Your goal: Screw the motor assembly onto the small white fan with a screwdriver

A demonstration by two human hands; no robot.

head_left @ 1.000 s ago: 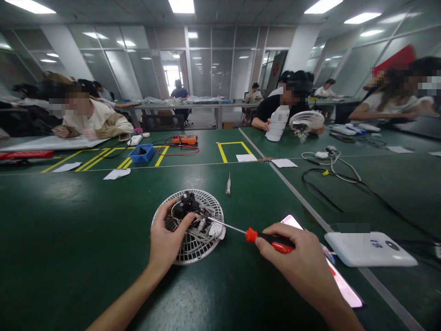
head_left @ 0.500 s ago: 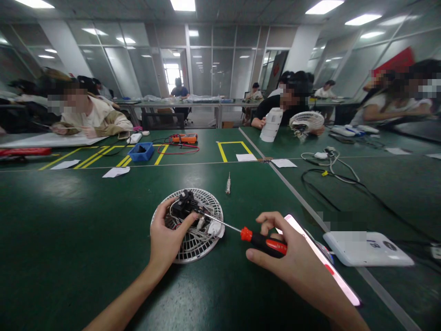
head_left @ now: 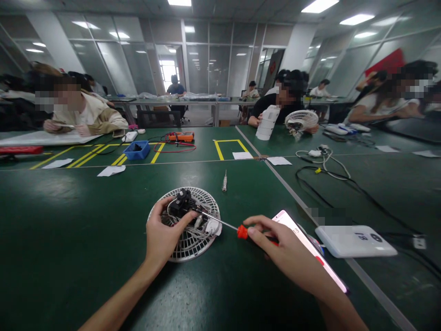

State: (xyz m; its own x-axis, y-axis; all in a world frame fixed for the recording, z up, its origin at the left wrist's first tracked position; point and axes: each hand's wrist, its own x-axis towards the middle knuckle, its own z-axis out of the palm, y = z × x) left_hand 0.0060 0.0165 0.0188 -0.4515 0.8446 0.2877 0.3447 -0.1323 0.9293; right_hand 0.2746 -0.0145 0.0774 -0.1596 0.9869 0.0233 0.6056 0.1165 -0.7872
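Note:
A round white fan grille (head_left: 193,246) lies on the green table (head_left: 69,230) in front of me. On it sits a small black motor part (head_left: 181,204) with white wires. My left hand (head_left: 161,236) rests on the grille and pinches that black part. A red-handled screwdriver (head_left: 220,224) is gripped in my right hand (head_left: 279,248), its tip touching the part from the right.
A phone with a lit screen (head_left: 310,248) lies under my right wrist; a white flat device (head_left: 354,241) is further right. A small silver screwdriver (head_left: 224,180) lies beyond the grille. Black and white cables (head_left: 327,170) trail on the right. Other people work at the far tables.
My right hand has slid up the screwdriver handle toward the shaft, covering most of the red grip. The left hand and the grille have stayed put.

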